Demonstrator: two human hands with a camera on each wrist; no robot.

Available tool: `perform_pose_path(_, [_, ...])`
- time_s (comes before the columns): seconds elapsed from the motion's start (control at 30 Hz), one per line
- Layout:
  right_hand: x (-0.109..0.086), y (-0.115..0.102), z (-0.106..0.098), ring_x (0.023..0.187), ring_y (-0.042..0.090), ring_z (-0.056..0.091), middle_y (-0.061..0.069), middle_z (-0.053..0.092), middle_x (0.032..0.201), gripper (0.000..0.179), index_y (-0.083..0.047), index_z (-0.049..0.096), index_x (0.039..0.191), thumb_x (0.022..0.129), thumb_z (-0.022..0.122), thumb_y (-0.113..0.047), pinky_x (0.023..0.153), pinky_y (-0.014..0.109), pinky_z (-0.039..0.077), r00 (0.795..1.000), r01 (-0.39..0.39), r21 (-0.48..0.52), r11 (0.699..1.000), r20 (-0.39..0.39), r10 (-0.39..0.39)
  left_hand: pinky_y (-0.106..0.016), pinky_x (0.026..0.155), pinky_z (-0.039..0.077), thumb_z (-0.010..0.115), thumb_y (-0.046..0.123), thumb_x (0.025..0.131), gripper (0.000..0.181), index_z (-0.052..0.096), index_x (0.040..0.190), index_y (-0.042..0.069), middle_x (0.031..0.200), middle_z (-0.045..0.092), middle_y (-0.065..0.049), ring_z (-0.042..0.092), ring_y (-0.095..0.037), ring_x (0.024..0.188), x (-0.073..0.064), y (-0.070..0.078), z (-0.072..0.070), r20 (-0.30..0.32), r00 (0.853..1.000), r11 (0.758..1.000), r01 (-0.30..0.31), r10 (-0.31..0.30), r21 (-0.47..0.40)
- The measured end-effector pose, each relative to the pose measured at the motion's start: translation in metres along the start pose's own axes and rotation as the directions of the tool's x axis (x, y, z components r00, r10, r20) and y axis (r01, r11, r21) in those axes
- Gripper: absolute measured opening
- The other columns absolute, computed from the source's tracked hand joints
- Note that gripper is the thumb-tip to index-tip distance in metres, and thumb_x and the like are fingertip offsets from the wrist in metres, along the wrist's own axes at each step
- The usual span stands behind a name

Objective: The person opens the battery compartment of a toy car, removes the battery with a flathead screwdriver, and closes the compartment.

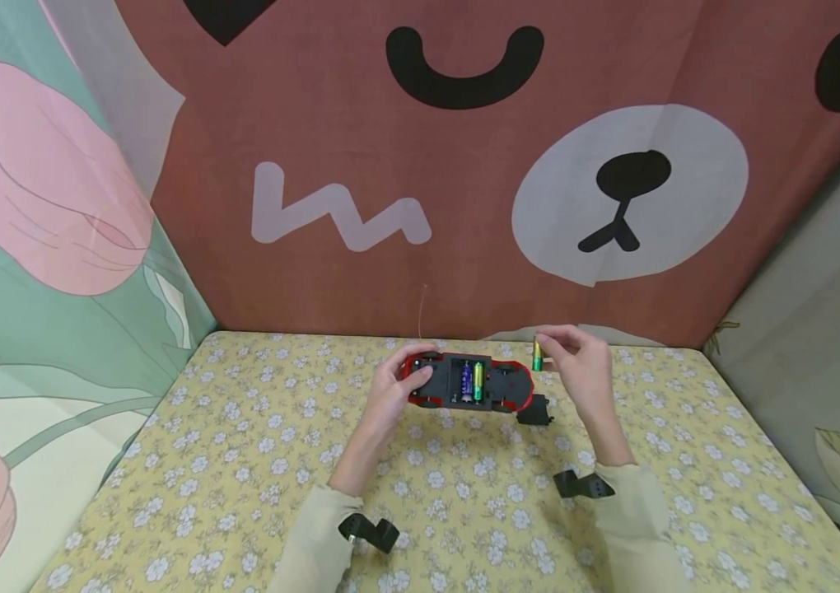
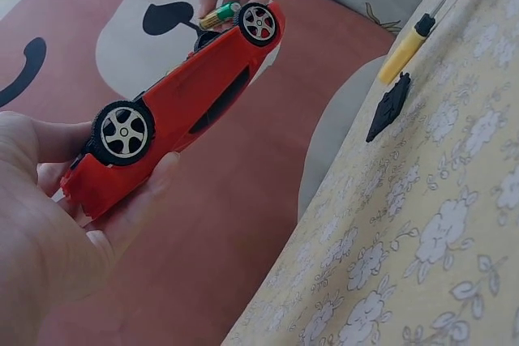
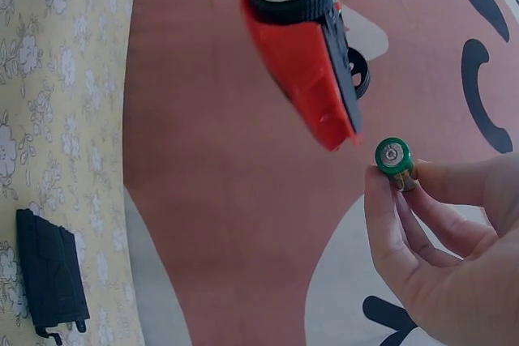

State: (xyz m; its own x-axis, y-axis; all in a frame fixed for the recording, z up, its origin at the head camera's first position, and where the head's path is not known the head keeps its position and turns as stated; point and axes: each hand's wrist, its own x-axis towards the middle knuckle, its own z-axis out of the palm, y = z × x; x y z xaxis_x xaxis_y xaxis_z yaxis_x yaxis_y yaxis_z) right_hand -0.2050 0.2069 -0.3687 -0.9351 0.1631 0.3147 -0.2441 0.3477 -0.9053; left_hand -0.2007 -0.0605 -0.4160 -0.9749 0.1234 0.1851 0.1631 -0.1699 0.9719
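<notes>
My left hand (image 1: 390, 383) grips one end of a red toy car (image 1: 512, 385), thumb on its dark underside, which faces me. Two batteries lie side by side in its uncovered battery compartment: a blue-purple one (image 1: 467, 381) and a green-and-gold one (image 1: 478, 381). To the right of the car, my right hand (image 1: 585, 362) pinches a loose green-and-gold battery (image 1: 537, 356) between thumb and fingers. In the right wrist view, this battery's green end (image 3: 392, 154) points at the camera. The left wrist view shows the car's red side and two silver-spoked wheels.
A black battery cover (image 1: 534, 410) lies on the flowered tablecloth (image 1: 242, 461) below the car's right end. Beside it, in the left wrist view, is a screwdriver (image 2: 409, 48) with a yellow handle. A printed bear curtain (image 1: 464, 272) hangs behind the table.
</notes>
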Motion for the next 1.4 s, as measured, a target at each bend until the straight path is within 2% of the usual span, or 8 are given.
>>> perform_pose_path(0.23, [0.002,0.005,-0.002,0.082,0.005,0.067,0.021,0.070,0.108,0.028,0.005,0.073,0.117,0.101,0.070,-0.018,0.071,0.025,0.060,0.999,-0.040,0.016,0.999,0.001,0.040,-0.031,0.080,0.057,0.063,0.005,0.099,0.037,0.062,0.135,-0.004,0.129,0.060,-0.020,0.064,-0.024,0.102,0.001,0.000,-0.002,0.005,1.000,1.000,-0.001,0.001,-0.013])
perform_pose_path(0.47, [0.005,0.012,-0.004,0.080,0.006,0.067,0.017,0.070,0.105,0.030,0.006,0.072,0.117,0.102,0.069,-0.020,0.074,0.030,0.061,0.997,-0.078,0.021,0.997,0.011,0.078,-0.031,0.080,0.057,0.063,0.006,0.099,0.037,0.062,0.135,-0.002,0.128,0.060,-0.019,0.064,-0.024,0.102,0.001,0.001,-0.004,0.015,1.000,0.999,-0.008,0.008,-0.035])
perform_pose_path(0.6, [0.006,0.016,-0.004,0.083,0.006,0.066,0.014,0.070,0.104,0.030,0.007,0.071,0.117,0.102,0.068,-0.018,0.074,0.030,0.061,0.994,-0.110,0.017,0.994,0.020,0.109,-0.030,0.079,0.057,0.063,0.006,0.100,0.037,0.061,0.136,-0.003,0.128,0.060,-0.019,0.064,-0.023,0.101,0.002,0.002,-0.005,0.019,1.000,0.999,-0.008,0.009,-0.047])
perform_pose_path(0.73, [0.007,0.022,-0.004,0.085,0.007,0.065,0.017,0.070,0.108,0.030,0.007,0.070,0.119,0.103,0.067,-0.018,0.074,0.028,0.061,0.991,-0.132,0.003,0.991,0.034,0.131,-0.030,0.079,0.058,0.062,0.006,0.100,0.037,0.062,0.136,-0.002,0.128,0.061,-0.020,0.064,-0.022,0.101,0.002,0.002,-0.005,0.017,1.000,0.999,-0.007,0.008,-0.049])
perform_pose_path(1.2, [0.008,0.037,0.001,0.081,0.008,0.067,0.019,0.072,0.105,0.026,0.007,0.072,0.118,0.102,0.067,-0.014,0.077,0.037,0.062,0.985,-0.147,-0.042,0.988,0.087,0.150,-0.032,0.083,0.057,0.063,0.006,0.100,0.036,0.063,0.135,0.000,0.132,0.060,-0.016,0.062,-0.026,0.107,0.002,0.001,-0.011,-0.016,1.000,1.000,0.005,-0.005,-0.011])
perform_pose_path(1.4, [0.005,0.043,0.002,0.079,0.011,0.069,0.020,0.073,0.104,0.025,0.006,0.073,0.117,0.102,0.067,-0.013,0.080,0.041,0.062,0.982,-0.149,-0.074,0.986,0.109,0.156,-0.028,0.082,0.056,0.062,0.001,0.099,0.039,0.060,0.137,-0.005,0.134,0.059,-0.017,0.060,-0.024,0.108,0.003,0.001,-0.016,-0.017,1.000,0.999,-0.010,0.009,-0.039])
